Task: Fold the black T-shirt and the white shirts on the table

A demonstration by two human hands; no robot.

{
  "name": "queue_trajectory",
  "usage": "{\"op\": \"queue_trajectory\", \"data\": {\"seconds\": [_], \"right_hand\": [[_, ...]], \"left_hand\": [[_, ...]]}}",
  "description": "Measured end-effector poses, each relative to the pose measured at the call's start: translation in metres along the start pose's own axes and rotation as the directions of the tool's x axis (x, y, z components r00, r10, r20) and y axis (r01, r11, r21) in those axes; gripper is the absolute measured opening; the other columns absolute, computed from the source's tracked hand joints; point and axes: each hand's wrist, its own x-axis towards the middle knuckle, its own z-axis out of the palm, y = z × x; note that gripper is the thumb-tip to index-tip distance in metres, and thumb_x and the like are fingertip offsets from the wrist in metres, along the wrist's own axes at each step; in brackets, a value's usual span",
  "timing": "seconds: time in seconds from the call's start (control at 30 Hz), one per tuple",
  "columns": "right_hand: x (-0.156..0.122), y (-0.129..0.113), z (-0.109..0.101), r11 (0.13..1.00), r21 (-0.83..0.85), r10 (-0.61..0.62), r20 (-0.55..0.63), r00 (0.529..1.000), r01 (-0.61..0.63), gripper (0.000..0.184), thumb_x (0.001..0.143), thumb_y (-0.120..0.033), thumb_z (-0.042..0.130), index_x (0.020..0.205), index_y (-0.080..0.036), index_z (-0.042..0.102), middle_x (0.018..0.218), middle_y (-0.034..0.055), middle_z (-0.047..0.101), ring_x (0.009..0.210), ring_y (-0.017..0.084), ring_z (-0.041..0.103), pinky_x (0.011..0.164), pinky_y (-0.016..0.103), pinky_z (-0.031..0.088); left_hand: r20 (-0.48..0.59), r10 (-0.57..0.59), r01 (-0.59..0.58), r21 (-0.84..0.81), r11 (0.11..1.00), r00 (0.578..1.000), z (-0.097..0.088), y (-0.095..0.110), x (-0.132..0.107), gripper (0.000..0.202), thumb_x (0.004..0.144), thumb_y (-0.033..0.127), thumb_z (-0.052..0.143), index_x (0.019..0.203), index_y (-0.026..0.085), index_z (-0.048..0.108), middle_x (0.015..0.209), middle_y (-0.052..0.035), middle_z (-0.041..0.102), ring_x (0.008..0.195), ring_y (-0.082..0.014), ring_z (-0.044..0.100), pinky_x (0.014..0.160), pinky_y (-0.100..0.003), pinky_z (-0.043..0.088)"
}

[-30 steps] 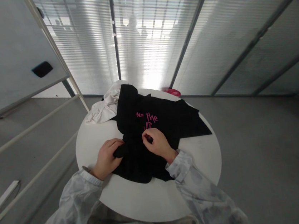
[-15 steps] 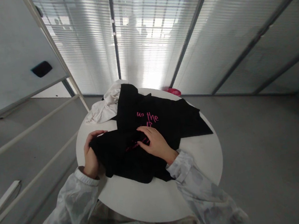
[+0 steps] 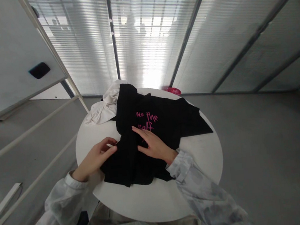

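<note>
Hands [image 3: 98,156] [image 3: 154,145] closer together, thumbs [image 3: 110,152] splayed

A round white table with a smooth top [image 3: 150,206] carries a black fabric garment [image 3: 167,121] that lies spread and partly folded across its middle, with pink handwritten-style lettering [image 3: 150,116] facing up. The black cloth runs to the far right, where a pointed corner comes close to the rim, and its nearer end lies bunched in overlapping layers, leaving a broad bare strip of tabletop in front. At the far left, a crumpled white cloth [image 3: 102,109] lies against the garment's edge and reaches the table's rim.
</note>
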Motion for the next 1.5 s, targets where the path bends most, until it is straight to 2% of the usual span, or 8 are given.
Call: {"op": "queue_trajectory", "data": {"seconds": [0.1,0.23,0.43,0.57,0.73,1.0,1.27,1.5], "right_hand": [[0.001,-0.001,0.000,1.000,-0.005,0.002,0.008,1.000,-0.002,0.086,0.104,-0.032,0.074,0.176,-0.036,0.027,0.179,0.0094,0.040,0.160,0.030,0.048,0.133,0.058,0.038],[0.001,-0.001,-0.001,1.000,-0.014,0.008,-0.003,1.000,-0.009,0.088,0.103,-0.040,0.078,0.175,-0.036,0.029,0.177,0.0110,0.043,0.159,0.031,0.049,0.133,0.058,0.039],[0.001,-0.004,0.001,0.998,-0.069,0.000,-0.040,0.999,-0.002,0.072,0.102,-0.033,0.076,0.167,-0.032,0.046,0.166,0.0123,0.057,0.149,0.032,0.059,0.127,0.057,0.045],[0.002,-0.006,0.003,0.992,-0.116,-0.046,0.025,0.999,0.049,0.050,0.102,-0.031,0.075,0.150,-0.031,0.064,0.149,0.0089,0.071,0.138,0.029,0.067,0.130,0.059,0.040],[0.003,-0.003,0.003,0.977,-0.202,-0.053,0.056,0.997,0.063,0.026,0.102,-0.024,0.072,0.126,-0.030,0.078,0.121,0.0054,0.079,0.116,0.026,0.073,0.125,0.055,0.044],[0.001,0.001,-0.001,0.974,-0.214,-0.055,0.095,0.994,0.074,0.019,0.093,-0.016,0.074,0.106,-0.029,0.079,0.104,0.0034,0.077,0.102,0.026,0.070,0.116,0.050,0.049],[0.003,-0.004,-0.003,0.979,-0.187,-0.062,0.109,0.992,0.082,0.011,0.099,-0.026,0.076,0.109,-0.029,0.079,0.105,0.0039,0.076,0.100,0.025,0.069,0.107,0.047,0.051],[0.004,-0.002,-0.004,0.971,-0.220,-0.068,0.125,0.990,0.094,0.013,0.097,-0.019,0.075,0.107,-0.028,0.079,0.105,0.0040,0.077,0.102,0.026,0.070,0.113,0.049,0.049]], "left_hand": [[-0.149,0.064,-0.007,0.357,0.934,0.987,0.028,0.010,0.002,0.054,0.084,0.068,0.083,0.121,0.030,0.073,0.100,-0.0063,0.080,0.074,-0.0271,0.072,0.067,-0.035,0.050],[-0.181,0.107,-0.001,0.501,0.865,0.978,0.041,0.014,0.006,0.027,0.094,0.055,0.074,0.096,0.028,0.076,0.087,-0.0057,0.077,0.074,-0.0283,0.071,0.065,-0.035,0.044],[-0.298,-0.089,0.114,0.069,0.991,0.951,-0.005,0.006,0.012,0.046,0.097,0.067,0.065,0.097,0.024,0.084,0.085,-0.0025,0.080,0.082,-0.0292,0.074,0.071,-0.034,0.053],[-0.488,-0.300,0.169,-0.295,0.941,0.820,-0.029,-0.004,0.013,0.051,0.084,0.067,0.078,0.105,0.021,0.084,0.087,-0.0046,0.081,0.086,-0.0305,0.075,0.072,-0.036,0.060],[-0.606,-0.362,0.240,-0.276,0.931,0.708,-0.042,-0.035,0.013,0.042,0.081,0.059,0.077,0.100,0.022,0.082,0.094,-0.0052,0.081,0.091,-0.0306,0.074,0.078,-0.038,0.060],[-0.432,-0.161,0.332,0.358,0.873,0.887,-0.061,-0.049,0.002,0.036,0.092,0.052,0.054,0.103,0.027,0.077,0.093,-0.0057,0.078,0.089,-0.0310,0.073,0.082,-0.038,0.053],[-0.354,-0.020,0.189,0.449,0.873,0.935,-0.026,-0.025,0.015,0.068,0.082,0.069,0.080,0.134,0.027,0.069,0.115,-0.0102,0.080,0.097,-0.0335,0.076,0.083,-0.038,0.054],[-0.304,-0.056,0.171,0.364,0.915,0.951,-0.046,-0.047,0.028,0.041,0.091,0.063,0.067,0.103,0.025,0.076,0.089,-0.0039,0.079,0.082,-0.0270,0.073,0.073,-0.032,0.051]]}}
